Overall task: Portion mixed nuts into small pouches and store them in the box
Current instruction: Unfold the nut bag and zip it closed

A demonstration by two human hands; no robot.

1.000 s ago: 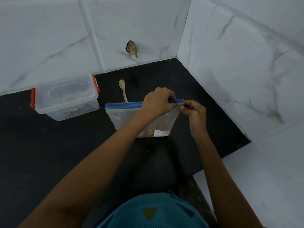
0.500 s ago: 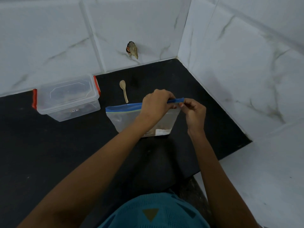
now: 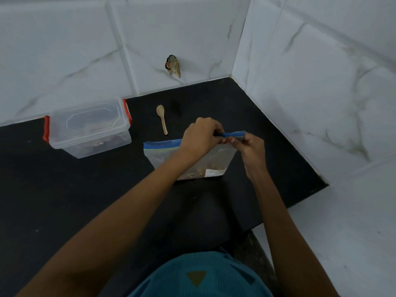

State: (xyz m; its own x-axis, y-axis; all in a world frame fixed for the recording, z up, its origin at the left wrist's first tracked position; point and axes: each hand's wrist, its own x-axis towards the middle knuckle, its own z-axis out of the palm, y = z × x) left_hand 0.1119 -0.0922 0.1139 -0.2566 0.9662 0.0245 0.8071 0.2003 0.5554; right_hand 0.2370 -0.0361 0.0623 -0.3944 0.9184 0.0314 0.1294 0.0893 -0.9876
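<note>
A clear zip bag [image 3: 162, 155] with a blue seal strip stands upright on the black counter, with nuts at its bottom. My left hand [image 3: 201, 136] pinches the blue strip near its right end. My right hand [image 3: 248, 144] pinches the same strip just beside it, at the bag's right corner. A clear plastic box [image 3: 90, 127] with a closed lid and red clips sits to the left of the bag. A small wooden spoon [image 3: 162, 117] lies on the counter behind the bag.
White marbled tile walls meet in a corner behind and to the right of the black counter [image 3: 53, 200]. A small hole with something in it [image 3: 173, 65] shows in the back wall. The counter's front edge runs diagonally at lower right.
The view has shifted slightly. Both hands stay pinched on the blue strip at the bag's right end, with my right hand's fingers drawn a little closer to my left hand.
</note>
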